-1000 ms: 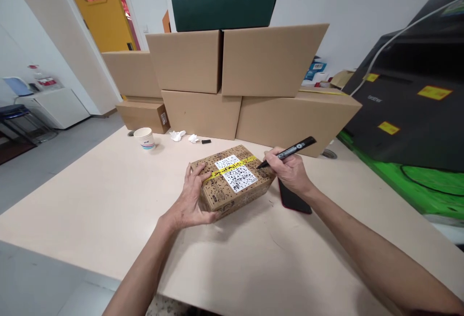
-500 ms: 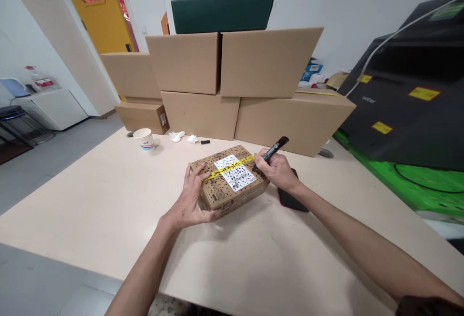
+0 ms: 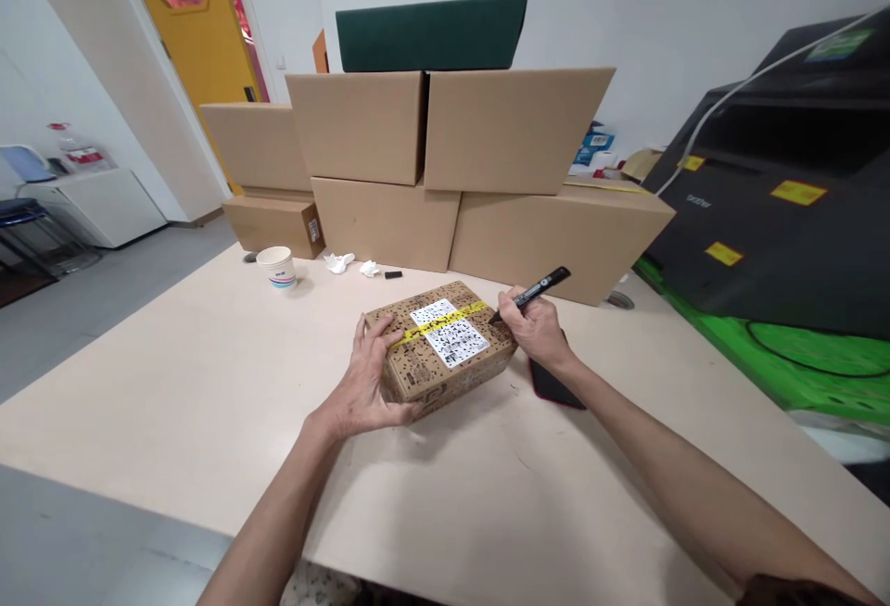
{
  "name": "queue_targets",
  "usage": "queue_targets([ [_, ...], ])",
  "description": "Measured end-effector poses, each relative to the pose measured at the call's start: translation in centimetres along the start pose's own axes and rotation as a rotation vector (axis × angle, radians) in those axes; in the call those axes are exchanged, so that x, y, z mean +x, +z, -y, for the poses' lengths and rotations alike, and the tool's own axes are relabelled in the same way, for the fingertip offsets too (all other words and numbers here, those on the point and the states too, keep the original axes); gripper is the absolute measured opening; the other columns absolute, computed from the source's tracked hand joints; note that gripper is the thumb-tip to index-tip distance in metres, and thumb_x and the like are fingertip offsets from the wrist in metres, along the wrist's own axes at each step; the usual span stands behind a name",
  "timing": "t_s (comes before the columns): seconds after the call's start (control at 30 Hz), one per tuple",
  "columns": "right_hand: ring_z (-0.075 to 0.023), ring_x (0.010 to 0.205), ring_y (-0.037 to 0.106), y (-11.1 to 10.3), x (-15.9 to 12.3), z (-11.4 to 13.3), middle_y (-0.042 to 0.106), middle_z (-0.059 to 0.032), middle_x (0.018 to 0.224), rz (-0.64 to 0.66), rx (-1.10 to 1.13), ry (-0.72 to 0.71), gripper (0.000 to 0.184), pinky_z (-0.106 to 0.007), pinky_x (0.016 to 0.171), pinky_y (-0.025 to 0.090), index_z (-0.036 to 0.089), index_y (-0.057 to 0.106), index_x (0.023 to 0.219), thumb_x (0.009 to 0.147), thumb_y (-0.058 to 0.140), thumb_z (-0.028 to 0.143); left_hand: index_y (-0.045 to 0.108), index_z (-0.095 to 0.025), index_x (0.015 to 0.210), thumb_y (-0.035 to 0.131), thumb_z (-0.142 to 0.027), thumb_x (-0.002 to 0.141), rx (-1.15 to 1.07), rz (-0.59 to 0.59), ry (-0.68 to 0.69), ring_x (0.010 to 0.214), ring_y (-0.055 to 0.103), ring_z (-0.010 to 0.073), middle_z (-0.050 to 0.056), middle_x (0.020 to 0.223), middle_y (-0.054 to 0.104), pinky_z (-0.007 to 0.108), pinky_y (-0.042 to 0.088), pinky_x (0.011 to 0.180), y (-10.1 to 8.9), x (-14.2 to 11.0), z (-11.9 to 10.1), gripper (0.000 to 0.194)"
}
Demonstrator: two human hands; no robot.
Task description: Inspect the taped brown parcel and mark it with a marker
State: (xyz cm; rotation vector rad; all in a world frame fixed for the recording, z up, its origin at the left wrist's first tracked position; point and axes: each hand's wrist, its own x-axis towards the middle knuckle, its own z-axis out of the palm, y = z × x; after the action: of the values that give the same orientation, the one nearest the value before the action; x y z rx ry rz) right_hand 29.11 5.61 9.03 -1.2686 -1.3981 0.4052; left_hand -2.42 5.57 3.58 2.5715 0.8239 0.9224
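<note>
A small cardboard box rests on the table, its top covered in many black marks. Yellow tape runs across it, over a white label that is speckled with black as well. My left hand grips the box's left end, fingers on top and thumb at the near side. Pinched in my right hand is a black marker, uncapped, its tip at the right part of the box top; whether it touches is hard to tell. A black phone-like slab lies partly hidden under my right wrist.
Behind the box lie a black marker cap, crumpled tissues and a paper cup. Stacked cardboard boxes line the table's back, with a dark green box on top. A large black printer stands at the right.
My right hand has shifted slightly right with the marker, whose tip now shows clearly. My left hand and the box keep their place. The view has tilted a little.
</note>
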Motion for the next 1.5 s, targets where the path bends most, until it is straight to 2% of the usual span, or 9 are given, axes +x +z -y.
queue_targets([
  [0.37,-0.0131,0.054,0.043,0.1,0.5,-1.0,0.044,0.0038,0.056,-0.04,-0.049,-0.055,0.047,-0.028,0.055,0.039,0.025,0.046,0.061,0.088,0.059,0.061,0.028,-0.028,0.153,0.084,-0.052,0.073,0.01,-0.007,-0.022,0.162,0.01,0.0536,0.022,0.169,0.025,0.088,0.011,0.122,0.1,-0.1,0.2,0.101],
  [0.57,-0.018,0.056,0.051,-2.7,0.8,-4.8,0.054,0.0006,0.059,-0.196,-0.265,-0.054,0.041,-0.031,0.058,0.043,0.025,0.055,0.073,0.094,0.051,0.059,0.028,-0.027,0.154,0.084,-0.057,0.073,-0.023,0.011,-0.072,0.162,0.002,0.056,0.022,0.17,0.021,0.089,0.012,0.121,0.2,-0.1,0.1,0.103],
  [0.7,-0.0259,0.089,0.067,-4.7,-0.2,-7.8,0.073,-0.0104,0.097,0.167,-0.5,-0.133,0.018,-0.037,0.083,0.053,0.023,0.07,0.095,0.091,0.056,0.033,0.029,-0.027,0.155,0.084,-0.058,0.074,-0.034,0.016,-0.084,0.162,-0.001,0.0567,0.021,0.171,0.02,0.09,0.014,0.12,0.2,-0.2,0.0,0.102],
  [0.8,-0.025,0.096,0.067,-4.9,-1.0,-8.5,0.071,-0.0108,0.103,0.525,-0.73,-0.131,0.035,-0.034,0.088,0.052,0.021,0.074,0.105,0.079,0.055,0.007,0.03,-0.029,0.155,0.084,-0.059,0.075,-0.037,-0.002,-0.061,0.162,0.002,0.0557,0.02,0.171,0.021,0.09,0.013,0.12,0.2,-0.2,0.0,0.101],
  [0.9,-0.0259,0.101,0.066,-4.4,-1.3,-8.3,0.072,-0.0135,0.106,0.661,-0.831,-0.164,0.039,-0.035,0.093,0.051,0.018,0.076,0.1,0.078,0.049,-0.001,0.03,-0.03,0.156,0.085,-0.059,0.074,-0.041,-0.008,-0.066,0.162,0.0,0.0558,0.02,0.171,0.021,0.09,0.013,0.12,0.3,-0.3,0.1,0.103],
  [1.0,-0.0295,0.111,0.066,-4.0,-1.6,-8.3,0.073,-0.0178,0.117,0.643,-0.841,-0.165,0.038,-0.04,0.102,0.05,0.015,0.075,0.112,0.089,0.047,0.005,0.029,-0.03,0.159,0.084,-0.058,0.076,-0.037,0.006,-0.071,0.163,-0.001,0.0549,0.02,0.174,0.019,0.089,0.015,0.121,0.1,-0.4,0.1,0.104],
  [1.13,-0.0355,0.126,0.061,-4.6,-3.0,-8.1,0.067,-0.0205,0.137,0.428,-0.964,0.024,0.047,-0.047,0.108,0.047,0.014,0.062,0.143,0.1,0.049,0.028,0.023,-0.032,0.164,0.079,-0.059,0.084,-0.065,0.052,-0.066,0.164,0.004,0.0523,0.019,0.177,0.013,0.084,0.021,0.123,-0.6,-0.6,0.0,0.101],
  [1.27,-0.043,0.129,0.057,-5.2,-5.1,-7.3,0.062,-0.0239,0.143,0.359,-1.116,0.278,0.072,-0.055,0.102,0.048,0.015,0.051,0.153,0.096,0.052,0.059,0.017,-0.036,0.167,0.074,-0.061,0.089,-0.1,0.054,-0.06,0.165,0.007,0.0488,0.016,0.18,0.008,0.08,0.024,0.125,-1.0,-0.8,-0.1,0.1],
  [1.5,-0.0474,0.128,0.057,-5.8,-6.0,-6.5,0.061,-0.0265,0.14,0.356,-1.095,0.467,0.096,-0.058,0.098,0.048,0.016,0.042,0.158,0.086,0.05,0.078,0.011,-0.035,0.171,0.065,-0.067,0.093,-0.082,0.027,-0.106,0.166,0.007,0.0452,0.016,0.181,0.004,0.073,0.018,0.13,-0.7,-1.7,-0.2,0.1],
])
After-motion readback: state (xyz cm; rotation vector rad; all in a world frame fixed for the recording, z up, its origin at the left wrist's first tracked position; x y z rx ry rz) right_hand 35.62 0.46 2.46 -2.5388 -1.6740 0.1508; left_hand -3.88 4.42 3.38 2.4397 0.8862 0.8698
